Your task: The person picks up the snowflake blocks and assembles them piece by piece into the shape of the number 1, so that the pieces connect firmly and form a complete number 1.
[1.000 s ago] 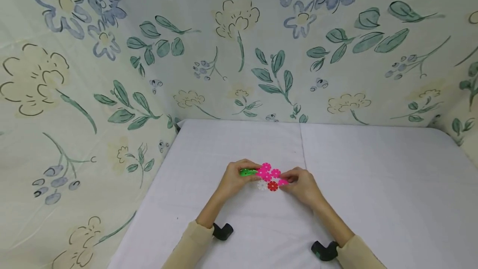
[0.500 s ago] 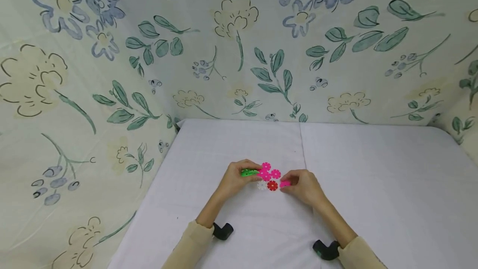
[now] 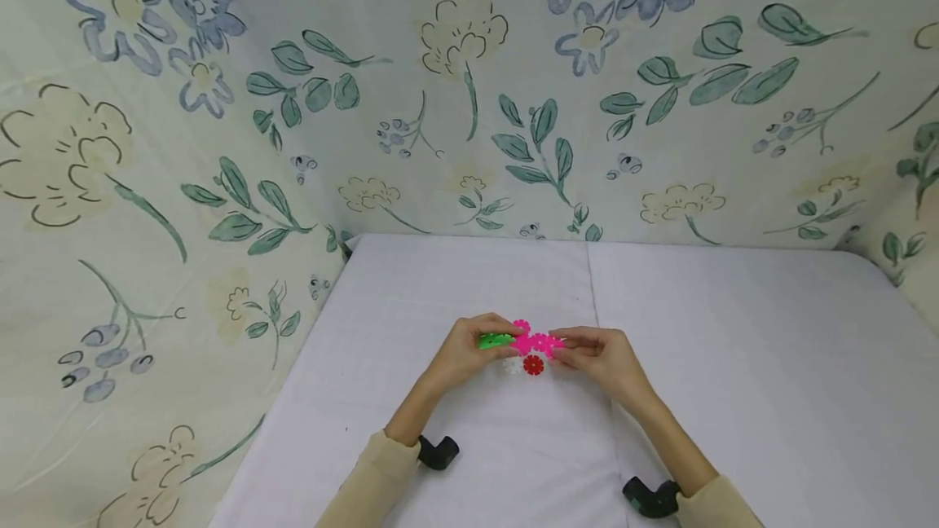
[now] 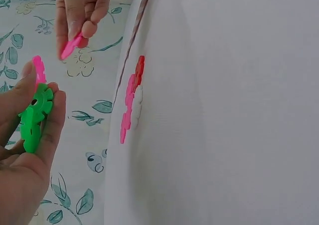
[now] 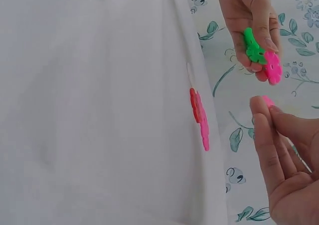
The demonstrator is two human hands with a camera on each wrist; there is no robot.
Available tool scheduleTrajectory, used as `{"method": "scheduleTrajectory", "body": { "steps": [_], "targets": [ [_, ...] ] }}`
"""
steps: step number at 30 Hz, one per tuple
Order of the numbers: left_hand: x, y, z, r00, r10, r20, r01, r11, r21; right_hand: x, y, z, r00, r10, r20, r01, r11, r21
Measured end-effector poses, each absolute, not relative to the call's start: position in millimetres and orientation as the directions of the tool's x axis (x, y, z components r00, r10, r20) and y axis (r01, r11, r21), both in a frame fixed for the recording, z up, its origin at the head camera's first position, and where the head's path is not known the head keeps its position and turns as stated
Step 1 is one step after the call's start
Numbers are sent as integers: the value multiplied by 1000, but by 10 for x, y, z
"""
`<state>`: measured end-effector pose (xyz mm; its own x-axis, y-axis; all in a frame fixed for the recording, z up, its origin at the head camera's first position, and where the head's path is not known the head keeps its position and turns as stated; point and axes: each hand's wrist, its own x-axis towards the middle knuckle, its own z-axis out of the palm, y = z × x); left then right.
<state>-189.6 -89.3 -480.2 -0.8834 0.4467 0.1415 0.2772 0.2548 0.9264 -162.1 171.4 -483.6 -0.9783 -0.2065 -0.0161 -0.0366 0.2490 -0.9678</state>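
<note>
My left hand (image 3: 462, 353) holds joined green notched discs (image 4: 36, 117) between thumb and fingers. A pink disc (image 4: 38, 69) stands at the far end of the green ones, apparently joined to them. Facing it, my right hand (image 3: 612, 361) pinches another pink notched disc (image 4: 73, 46) between thumb and fingertips. A gap separates that disc from the left hand's piece in both wrist views. On the cloth below lie a red disc (image 3: 533, 365), a white disc (image 4: 138, 105) partly hidden in the head view, and several pink discs (image 4: 128, 103).
A white cloth (image 3: 697, 349) covers the table. Behind it and at the left hangs a floral curtain (image 3: 469, 104). Black angled mounts, one at the left wrist (image 3: 438, 454) and one at the right wrist (image 3: 651, 498), sit beside the sleeves.
My right hand, lower and apart from the left half a second ago, has risen with its pink disc, now turned more face-on. My left hand has shifted slightly right with the green discs.
</note>
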Motion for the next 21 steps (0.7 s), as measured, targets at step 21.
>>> {"method": "scheduleTrajectory", "body": {
  "steps": [21],
  "targets": [
    [-1904, -802, -4716, -860, 492, 139, 287, 240, 928, -1520, 1638, -4813, -953, -195, 234, -273, 205, -940]
  ]
}}
